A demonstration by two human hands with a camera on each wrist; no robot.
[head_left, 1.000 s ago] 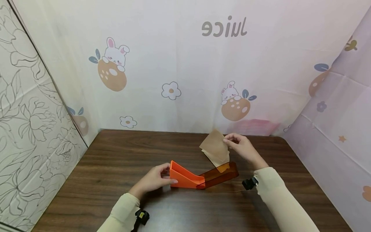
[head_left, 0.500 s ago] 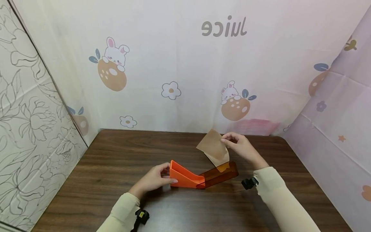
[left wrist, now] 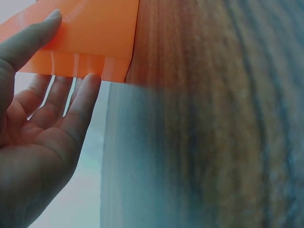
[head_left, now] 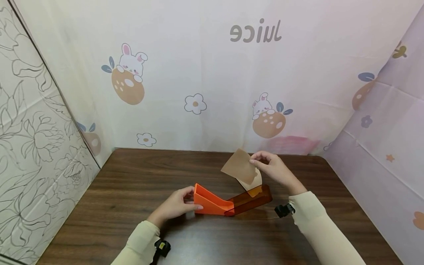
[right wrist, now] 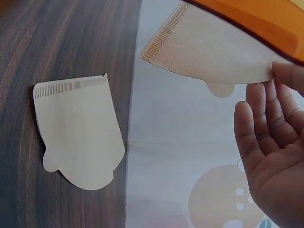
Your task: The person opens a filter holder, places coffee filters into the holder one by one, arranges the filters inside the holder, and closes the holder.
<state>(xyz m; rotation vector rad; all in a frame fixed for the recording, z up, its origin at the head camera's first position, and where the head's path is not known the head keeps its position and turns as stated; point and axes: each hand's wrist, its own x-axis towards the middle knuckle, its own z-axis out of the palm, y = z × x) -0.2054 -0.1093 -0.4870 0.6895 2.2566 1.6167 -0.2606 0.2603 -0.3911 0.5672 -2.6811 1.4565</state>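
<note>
- Right of centre in the frame, an amber see-through cover [head_left: 250, 203] slanted across the lower tip of the loose paper filters [head_left: 254, 180] on the table.
- A brown filter sheet [head_left: 239, 167], pinched by the right hand [head_left: 275, 169], hid part of them.
- At lower centre the left hand [head_left: 173, 204] gripped the tall end of an orange holder [head_left: 208, 203].
- The table [head_left: 145, 176] was dark, wood-grained.
- A rabbit-print curtain [head_left: 198, 66] hung behind; a flower-drawn panel [head_left: 29, 147] stood at the left.
</note>
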